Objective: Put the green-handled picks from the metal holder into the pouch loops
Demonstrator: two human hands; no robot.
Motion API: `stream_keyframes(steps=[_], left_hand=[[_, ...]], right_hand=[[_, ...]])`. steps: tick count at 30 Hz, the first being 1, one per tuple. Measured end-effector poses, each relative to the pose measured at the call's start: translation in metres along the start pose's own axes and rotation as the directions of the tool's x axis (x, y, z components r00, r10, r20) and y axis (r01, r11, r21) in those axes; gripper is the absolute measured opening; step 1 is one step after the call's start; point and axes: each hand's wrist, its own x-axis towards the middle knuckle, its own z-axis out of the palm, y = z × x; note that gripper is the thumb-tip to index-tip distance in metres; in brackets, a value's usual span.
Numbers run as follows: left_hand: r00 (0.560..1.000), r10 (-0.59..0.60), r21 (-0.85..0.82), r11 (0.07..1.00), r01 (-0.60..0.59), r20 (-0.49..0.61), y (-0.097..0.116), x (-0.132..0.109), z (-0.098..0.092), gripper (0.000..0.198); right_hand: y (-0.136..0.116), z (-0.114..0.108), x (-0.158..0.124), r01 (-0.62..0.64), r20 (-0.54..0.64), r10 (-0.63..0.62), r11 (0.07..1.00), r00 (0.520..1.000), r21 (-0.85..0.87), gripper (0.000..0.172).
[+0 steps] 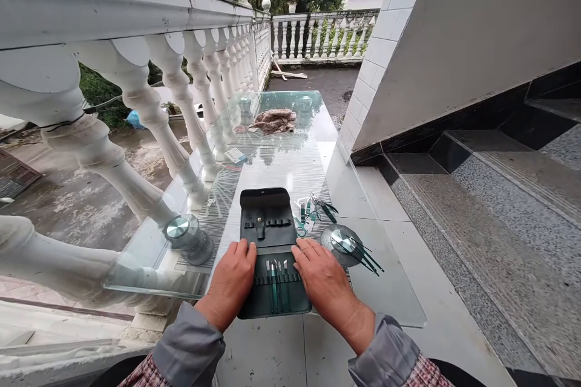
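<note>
A dark green manicure case [278, 234] lies unfolded on the glass table [295, 163]. My left hand [233, 273] grips its left edge near the fold, fingers bent together. On the opposite edge my right hand [323, 273] holds the case the same way, its thumb hidden. Several slim green-handled tools [274, 290] with metal tips sit in the loops of the near panel. The loops of the far panel hold nothing. Just beyond my right hand are loose nail clippers [302, 211], green scissors [300, 227] and nippers [327, 210].
Several thin dark green tools [365, 257] rest on the glass above a round metal table support [341, 238]. Farther back lie a small card [235, 156] and a crumpled brown cloth [276, 121]. A white balustrade [149, 103] borders the left; stone stairs [490, 217] rise at right.
</note>
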Motion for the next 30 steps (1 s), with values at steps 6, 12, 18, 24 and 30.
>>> stream_keyframes(steps=[6,12,18,24,30], left_hand=[[0.997,-0.064,-0.040,0.997,0.065,0.039,-0.005,0.007,0.003,0.031],[0.997,-0.054,-0.016,0.998,0.055,0.061,-0.005,0.013,0.000,0.030],[1.000,-0.023,0.027,0.999,0.022,0.022,-0.002,0.013,-0.004,0.031],[0.999,-0.011,-0.019,1.000,0.010,-0.044,-0.007,0.005,0.001,0.030],[0.994,-0.004,-0.124,0.992,-0.010,-0.111,-0.010,0.003,-0.012,0.029]], right_hand=[[0.001,0.000,0.007,-0.045,0.027,0.043,0.997,0.999,0.065,0.032],[0.016,-0.002,0.018,-0.113,0.005,0.114,0.987,0.994,0.112,0.033],[0.022,-0.004,0.028,-0.141,0.045,0.140,0.990,0.989,0.016,0.028],[0.019,-0.002,0.039,-0.190,0.024,0.189,0.982,0.982,0.012,0.027],[0.040,-0.017,0.028,-0.254,-0.153,0.268,0.962,0.951,0.103,0.032]])
